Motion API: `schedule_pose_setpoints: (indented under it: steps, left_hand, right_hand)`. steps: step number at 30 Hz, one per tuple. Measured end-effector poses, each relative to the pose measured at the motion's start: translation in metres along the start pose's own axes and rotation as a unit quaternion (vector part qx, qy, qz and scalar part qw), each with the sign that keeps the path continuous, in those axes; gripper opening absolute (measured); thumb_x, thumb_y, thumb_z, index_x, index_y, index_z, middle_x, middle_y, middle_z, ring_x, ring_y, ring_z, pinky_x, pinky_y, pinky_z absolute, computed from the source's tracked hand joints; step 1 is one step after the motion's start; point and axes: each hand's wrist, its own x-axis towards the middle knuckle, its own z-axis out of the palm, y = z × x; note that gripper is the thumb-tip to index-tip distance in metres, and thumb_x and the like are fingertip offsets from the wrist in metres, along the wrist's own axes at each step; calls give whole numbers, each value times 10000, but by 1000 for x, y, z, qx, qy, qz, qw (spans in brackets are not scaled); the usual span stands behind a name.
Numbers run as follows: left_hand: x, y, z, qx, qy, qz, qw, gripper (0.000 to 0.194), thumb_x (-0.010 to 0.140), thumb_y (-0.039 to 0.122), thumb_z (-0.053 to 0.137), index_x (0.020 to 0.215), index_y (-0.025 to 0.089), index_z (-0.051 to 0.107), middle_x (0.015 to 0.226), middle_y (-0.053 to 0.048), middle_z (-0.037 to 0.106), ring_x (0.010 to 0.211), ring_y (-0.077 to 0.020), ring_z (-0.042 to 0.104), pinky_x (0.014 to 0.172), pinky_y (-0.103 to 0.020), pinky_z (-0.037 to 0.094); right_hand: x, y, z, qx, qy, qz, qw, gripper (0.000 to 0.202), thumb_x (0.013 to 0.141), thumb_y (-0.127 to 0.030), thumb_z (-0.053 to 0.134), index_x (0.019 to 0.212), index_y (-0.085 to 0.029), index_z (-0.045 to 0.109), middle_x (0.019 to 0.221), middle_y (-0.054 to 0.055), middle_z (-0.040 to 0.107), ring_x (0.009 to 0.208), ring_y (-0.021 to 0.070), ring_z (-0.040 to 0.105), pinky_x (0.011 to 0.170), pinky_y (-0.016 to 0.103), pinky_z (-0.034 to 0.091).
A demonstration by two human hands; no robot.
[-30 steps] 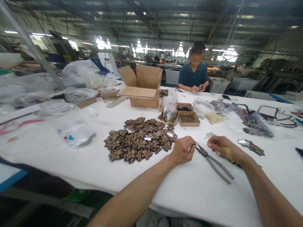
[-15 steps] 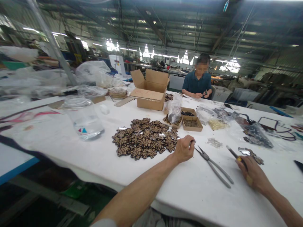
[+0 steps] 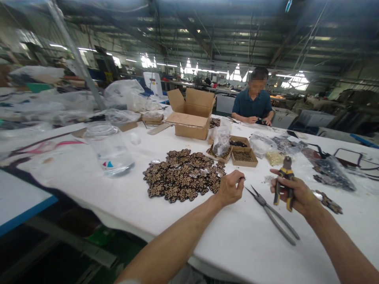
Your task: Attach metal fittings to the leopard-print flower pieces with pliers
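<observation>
Right hand point(image 3: 299, 194): fingers are wrapped around short pliers with yellow-and-black grips and a dark metal head point(image 3: 286, 172). The pliers stand roughly upright above the white cloth-covered table point(image 3: 237, 248), jaws uppermost, handles spread apart. How firmly the grips are squeezed cannot be told

Left hand point(image 3: 231, 188): thumb and fingers are pinched together on a small dark piece point(image 3: 243, 178), of which only a sliver shows at the fingertips; its shape cannot be made out. The hand is near the right edge of a heap of leopard-print, dark-edged flat pieces point(image 3: 180, 177)

Change noted: half a second ago the short pliers were low and farther to the right, pointing away from the wearer; they have since been raised and brought nearer the left hand. The left hand has kept its pinch and its place. In my judgement, tool and piece are now both in hand, though well apart, with no contact made

Other findings: grey long-nosed pliers with long bare handles point(image 3: 263, 201) lie untouched between the hands. Tiny silvery bits point(image 3: 268, 179) are scattered behind the right hand. Further back are a shallow brown cardboard tray of small parts point(image 3: 245, 163) and a co-worker in a dark teal shirt point(image 3: 251, 104), hands occupied
</observation>
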Motion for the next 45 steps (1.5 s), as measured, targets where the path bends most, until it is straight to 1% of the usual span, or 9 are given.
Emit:
schedule_pose_setpoints:
  steps: [3,6,8,11,15,22,31,38,45]
  left_hand:
    - [4,-5,0,-7,-1,-4,1000,104,931,184,498,976,189,591,867,-64,649,789,-175,616,720,-307,488]
    - [7,-11,1,-15,2,-8,1000,114,933,175,504,995,182,599,877,-69,656,798,-175,617,740,-312,501]
    - [9,-15,2,-23,8,-4,1000,118,931,168,508,999,181,603,882,-70,659,804,-176,619,745,-313,504]
    - [12,-19,5,-38,15,4,999,123,926,156,515,1009,178,603,894,-72,663,822,-178,625,752,-314,509]
    - [14,-20,9,-53,13,10,998,140,924,153,526,1035,176,609,912,-81,671,851,-186,638,781,-325,520]
    - [14,-17,8,-74,27,-5,997,153,924,153,545,1051,174,627,897,-77,672,845,-185,644,785,-325,523]
    - [12,-13,5,-80,40,-4,996,130,921,152,549,1032,170,616,896,-80,664,840,-187,637,776,-325,521]
    - [10,-12,5,-62,55,8,997,131,913,144,551,1031,172,599,895,-75,664,836,-186,638,768,-328,523]
    - [9,-12,7,-51,68,18,996,148,906,131,538,1039,176,585,886,-75,656,823,-190,641,758,-333,529]
  right_hand:
    - [13,-7,13,-187,-30,-64,980,576,827,-459,738,1301,-190,553,858,69,704,751,258,704,505,282,473]
    - [30,2,16,-344,-6,-169,924,472,896,-487,641,1274,-215,563,854,52,695,802,256,697,709,361,547]
    - [40,15,14,-408,12,-204,890,443,936,-490,569,1297,-235,545,875,48,696,814,258,693,778,393,550]
    - [50,37,9,-469,1,-248,848,439,976,-435,494,1376,-254,498,1034,77,701,922,272,681,851,425,546]
    - [56,62,5,-518,-4,-312,797,503,978,-305,453,1477,-260,413,1224,116,627,1070,286,627,926,461,534]
    - [59,72,7,-601,34,-348,719,772,873,-117,476,1596,-244,237,1347,161,506,1216,330,506,941,502,537]
    - [51,62,23,-625,45,-387,676,776,835,-45,469,1569,-212,283,1337,171,492,1236,329,480,1027,528,499]
    - [54,65,25,-635,72,-404,655,748,814,-28,458,1532,-182,317,1306,189,497,1191,343,485,953,533,525]
    - [56,65,26,-640,104,-418,636,663,759,-21,479,1408,-144,420,1258,193,509,1158,351,480,948,537,505]
